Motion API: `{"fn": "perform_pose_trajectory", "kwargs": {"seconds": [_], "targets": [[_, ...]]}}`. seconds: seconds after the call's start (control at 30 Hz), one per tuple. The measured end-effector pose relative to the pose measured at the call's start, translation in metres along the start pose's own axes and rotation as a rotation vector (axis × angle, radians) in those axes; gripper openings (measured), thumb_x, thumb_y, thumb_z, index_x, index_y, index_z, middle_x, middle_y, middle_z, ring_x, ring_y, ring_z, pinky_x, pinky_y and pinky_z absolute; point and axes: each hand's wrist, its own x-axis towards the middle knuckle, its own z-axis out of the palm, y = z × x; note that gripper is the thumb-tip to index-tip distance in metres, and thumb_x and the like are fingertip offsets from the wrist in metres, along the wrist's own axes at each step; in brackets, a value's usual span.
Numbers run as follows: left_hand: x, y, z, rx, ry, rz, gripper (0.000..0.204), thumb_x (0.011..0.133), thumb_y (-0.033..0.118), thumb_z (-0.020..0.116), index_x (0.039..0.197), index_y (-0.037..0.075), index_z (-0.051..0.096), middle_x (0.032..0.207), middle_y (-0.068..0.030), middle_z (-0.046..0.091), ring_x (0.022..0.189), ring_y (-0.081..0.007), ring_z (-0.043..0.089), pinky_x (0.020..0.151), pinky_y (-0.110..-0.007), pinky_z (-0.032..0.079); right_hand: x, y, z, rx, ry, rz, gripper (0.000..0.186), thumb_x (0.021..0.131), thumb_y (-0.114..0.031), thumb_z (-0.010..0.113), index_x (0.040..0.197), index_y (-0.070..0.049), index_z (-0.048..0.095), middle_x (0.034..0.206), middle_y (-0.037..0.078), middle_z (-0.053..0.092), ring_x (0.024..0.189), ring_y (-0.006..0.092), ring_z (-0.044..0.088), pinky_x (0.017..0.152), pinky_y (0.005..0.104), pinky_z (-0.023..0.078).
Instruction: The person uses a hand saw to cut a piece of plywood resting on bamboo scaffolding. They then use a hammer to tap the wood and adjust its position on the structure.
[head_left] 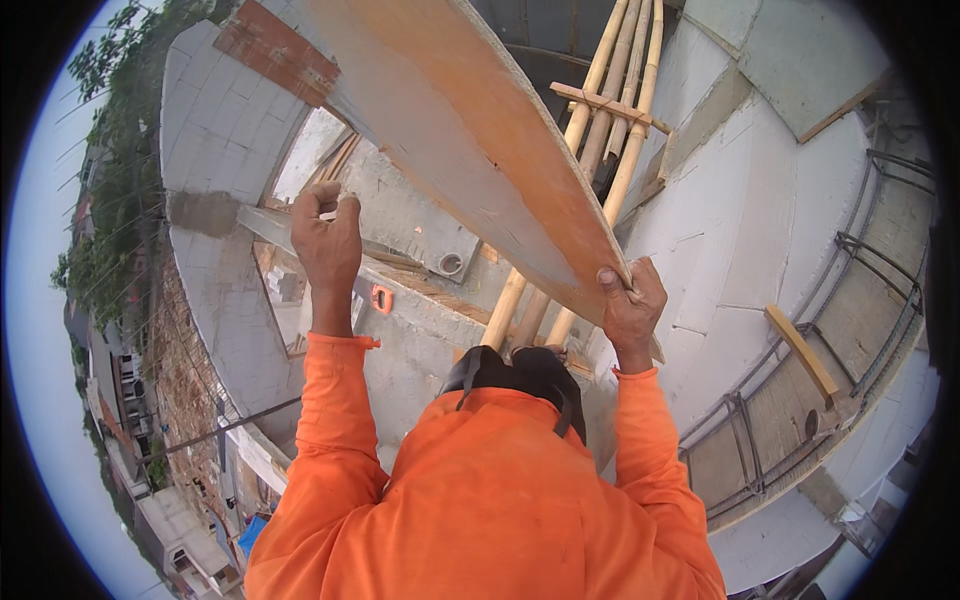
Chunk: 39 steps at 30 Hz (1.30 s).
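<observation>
A long plywood board (470, 130), its face stained orange and grey, slants from the upper left down toward my right side. My right hand (634, 305) grips its lower right end, thumb on the near face and fingers behind the edge. Raised left of the board and apart from it, my left hand (328, 240) has its fingers curled toward the thumb. Anything small inside those fingers is hidden. Below and right of that hand, an orange tool handle (381, 298) shows beside the concrete ledge; the rest of the tool cannot be made out.
Bamboo poles (640, 100) with a wooden crosspiece (610, 106) run down toward my feet. On the right, a pale block wall (720, 230) borders a wooden form with steel rebar (850, 245) and a short timber (802, 350). A drop lies beyond the left wall (225, 270).
</observation>
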Motion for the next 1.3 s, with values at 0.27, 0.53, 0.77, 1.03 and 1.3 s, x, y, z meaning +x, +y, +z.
{"fn": "perform_pose_trajectory", "kwargs": {"seconds": [0.27, 0.53, 0.77, 1.03, 1.3], "targets": [[-0.032, -0.089, -0.016, 0.016, -0.139, -0.311, 0.027, 0.078, 0.014, 0.064, 0.099, -0.003, 0.064, 0.092, -0.0134, 0.066, 0.085, -0.0204, 0.063, 0.079, -0.032, 0.05, -0.009, -0.013, 0.036, -0.025, -0.051, 0.015, 0.037, 0.083, -0.033, 0.073, 0.075, 0.0, 0.059, 0.064, 0.005, 0.041, 0.059, 0.0178, 0.038, 0.053, 0.0317, 0.032], [-0.069, -0.154, -0.076, 0.091, -0.167, -0.438, 0.023, 0.078, 0.015, 0.062, 0.092, -0.003, 0.066, 0.085, -0.0143, 0.067, 0.078, -0.021, 0.064, 0.074, -0.032, 0.05, -0.011, -0.03, 0.062, -0.108, -0.113, -0.054, 0.038, 0.083, -0.035, 0.073, 0.075, 0.0, 0.059, 0.064, 0.006, 0.042, 0.059, 0.0191, 0.041, 0.053, 0.0317, 0.033], [-0.11, -0.178, -0.11, 0.182, -0.317, -0.582, 0.02, 0.077, 0.015, 0.06, 0.087, -0.002, 0.066, 0.078, -0.0153, 0.067, 0.072, -0.0231, 0.064, 0.07, -0.034, 0.05, -0.006, -0.019, 0.079, -0.158, -0.188, -0.086, 0.035, 0.084, -0.031, 0.072, 0.073, -0.001, 0.058, 0.064, 0.006, 0.042, 0.059, 0.0192, 0.041, 0.053, 0.0325, 0.033], [-0.196, -0.213, -0.118, 0.273, -0.405, -0.736, 0.02, 0.076, 0.016, 0.06, 0.084, -0.001, 0.065, 0.079, -0.0191, 0.067, 0.074, -0.0302, 0.066, 0.071, -0.037, 0.051, 0.01, 0.01, 0.098, -0.173, -0.327, -0.108, 0.028, 0.083, -0.025, 0.073, 0.075, -0.002, 0.061, 0.066, 0.007, 0.045, 0.059, 0.0215, 0.044, 0.054, 0.0345, 0.036], [-0.309, -0.247, -0.135, 0.449, -0.532, -0.959, 0.024, 0.078, 0.021, 0.058, 0.084, -0.002, 0.064, 0.079, -0.021, 0.066, 0.074, -0.033, 0.064, 0.07, -0.039, 0.05, 0.022, 0.027, 0.09, -0.208, -0.366, -0.144, 0.028, 0.082, -0.025, 0.073, 0.075, -0.002, 0.06, 0.067, 0.008, 0.048, 0.061, 0.0248, 0.049, 0.056, 0.0363, 0.039]]}}
